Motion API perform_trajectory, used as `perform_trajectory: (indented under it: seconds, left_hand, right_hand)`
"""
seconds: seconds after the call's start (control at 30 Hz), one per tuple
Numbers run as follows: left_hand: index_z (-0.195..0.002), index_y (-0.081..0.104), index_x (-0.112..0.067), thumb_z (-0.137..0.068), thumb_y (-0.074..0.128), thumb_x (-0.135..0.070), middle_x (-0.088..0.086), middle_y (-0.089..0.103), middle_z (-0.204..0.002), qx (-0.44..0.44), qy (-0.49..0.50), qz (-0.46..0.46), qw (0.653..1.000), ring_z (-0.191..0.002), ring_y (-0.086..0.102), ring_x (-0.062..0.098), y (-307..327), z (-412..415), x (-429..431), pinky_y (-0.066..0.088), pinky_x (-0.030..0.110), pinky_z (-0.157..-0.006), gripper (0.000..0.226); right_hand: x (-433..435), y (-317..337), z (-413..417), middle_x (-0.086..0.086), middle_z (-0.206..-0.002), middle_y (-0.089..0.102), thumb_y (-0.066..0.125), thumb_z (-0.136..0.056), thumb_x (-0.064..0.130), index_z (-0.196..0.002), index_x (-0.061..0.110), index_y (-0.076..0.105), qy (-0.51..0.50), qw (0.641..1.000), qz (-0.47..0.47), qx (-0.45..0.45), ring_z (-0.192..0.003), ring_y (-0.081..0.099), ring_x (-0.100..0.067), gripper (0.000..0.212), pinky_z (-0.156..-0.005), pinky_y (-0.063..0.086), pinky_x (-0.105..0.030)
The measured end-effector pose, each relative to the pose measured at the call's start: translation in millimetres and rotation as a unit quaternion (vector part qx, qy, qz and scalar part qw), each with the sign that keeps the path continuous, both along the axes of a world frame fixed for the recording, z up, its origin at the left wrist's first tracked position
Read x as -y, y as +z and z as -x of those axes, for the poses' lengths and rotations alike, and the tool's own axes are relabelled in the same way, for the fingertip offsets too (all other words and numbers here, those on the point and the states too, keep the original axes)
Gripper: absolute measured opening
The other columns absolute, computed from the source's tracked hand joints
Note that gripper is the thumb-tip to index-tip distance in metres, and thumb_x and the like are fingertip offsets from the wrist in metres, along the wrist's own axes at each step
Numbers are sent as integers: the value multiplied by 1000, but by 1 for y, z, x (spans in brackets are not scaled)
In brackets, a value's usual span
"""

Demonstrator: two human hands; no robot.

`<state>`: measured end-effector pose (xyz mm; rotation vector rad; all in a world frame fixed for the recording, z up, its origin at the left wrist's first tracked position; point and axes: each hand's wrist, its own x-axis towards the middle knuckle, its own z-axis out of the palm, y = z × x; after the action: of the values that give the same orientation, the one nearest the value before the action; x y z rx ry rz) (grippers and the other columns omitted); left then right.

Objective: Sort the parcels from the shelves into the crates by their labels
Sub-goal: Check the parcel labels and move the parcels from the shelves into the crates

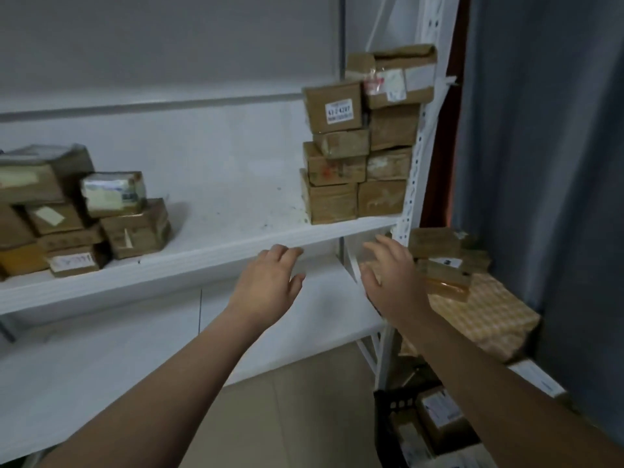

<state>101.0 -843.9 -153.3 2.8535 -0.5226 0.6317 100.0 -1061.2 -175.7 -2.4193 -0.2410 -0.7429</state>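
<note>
A plain pale grey wall [162, 42] fills the far side, dull and evenly lit, with only soft shadows. Against it stands a white metal shelving unit [189, 261]. Its middle board runs from the left to a perforated white upright [414, 177] on the right, and a lower board [84, 363] lies nearer and below. Right of the upright, a narrow reddish-brown strip [454, 136] runs top to bottom. Beyond it a blue-grey curtain [547, 146] hangs in loose vertical folds. The floor [290, 420], near the bottom centre, is beige tile with faint joint lines.
</note>
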Motion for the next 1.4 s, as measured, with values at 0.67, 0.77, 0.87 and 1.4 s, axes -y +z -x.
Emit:
perform_trajectory:
  seconds: [0.67, 0.77, 0.87, 1.4]
  left_hand:
    - [-150, 11, -32, -92, 32, -63, 13, 28, -152, -10, -17, 376, 926, -132, 39, 32, 167, -281, 51, 33, 37, -101, 69]
    - [-150, 11, -32, -88, 24, -72, 10, 33, -151, -122, -18, 460, 879, -128, 43, 36, 185, -298, 56, 42, 48, -100, 75]
    - [-143, 28, -26, -88, 24, -73, 7, 54, -124, -224, -20, 511, 830, -100, 61, 30, 193, -304, 58, 53, 43, -80, 72]
    - [-130, 34, -60, -98, 38, -44, -20, 53, -131, 10, -217, 587, 780, -116, 54, 4, 163, -294, 20, 51, 30, -93, 35]
  right_hand:
    - [8, 165, -245, 1, -154, 23, 55, -93, 28, -146, 25, 30, 30, 994, -24, 102, -141, 21, -18, 60, -111, 20, -33]
    - [1, 169, -261, 0, -154, 25, 58, -92, 29, -149, 24, 24, 24, 994, -62, 85, -140, 27, -19, 66, -114, 29, -42]
    - [-2, 166, -270, 2, -151, 28, 59, -92, 28, -150, 25, 20, 40, 992, -100, 72, -131, 36, -13, 70, -106, 37, -33]
    - [-37, 177, -261, 6, -139, 43, 33, -83, 62, -139, 35, 40, 168, 929, -316, 89, -124, 46, -8, 62, -106, 41, -41]
